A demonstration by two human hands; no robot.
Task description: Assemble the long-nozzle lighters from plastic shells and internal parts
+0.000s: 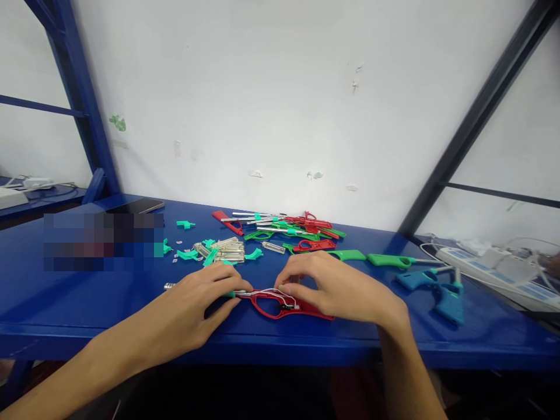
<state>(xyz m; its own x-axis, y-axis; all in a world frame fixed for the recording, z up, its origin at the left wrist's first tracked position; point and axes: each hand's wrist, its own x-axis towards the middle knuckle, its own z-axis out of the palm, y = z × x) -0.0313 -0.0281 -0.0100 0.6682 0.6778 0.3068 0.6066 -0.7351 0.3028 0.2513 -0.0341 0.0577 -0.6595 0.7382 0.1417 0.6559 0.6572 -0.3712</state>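
A red plastic lighter-shaped handle shell [280, 306] with a metal tube and thin wire lies on the blue table [87, 303] near its front edge. My left hand [205, 300] rests at its left end, fingers pinched on the metal tube. My right hand [336, 289] covers the right part, fingertips pressing on the red shell and wire. Both hands lie low on the table, fingers curled onto the piece.
Behind the hands lie a heap of red and green handle shells [297, 230], metal tubes [225, 251] and teal small parts [188, 254]. Blue and green handles [437, 289] lie to the right, a power strip [490, 265] with cables beyond. A phone [137, 205] lies back left.
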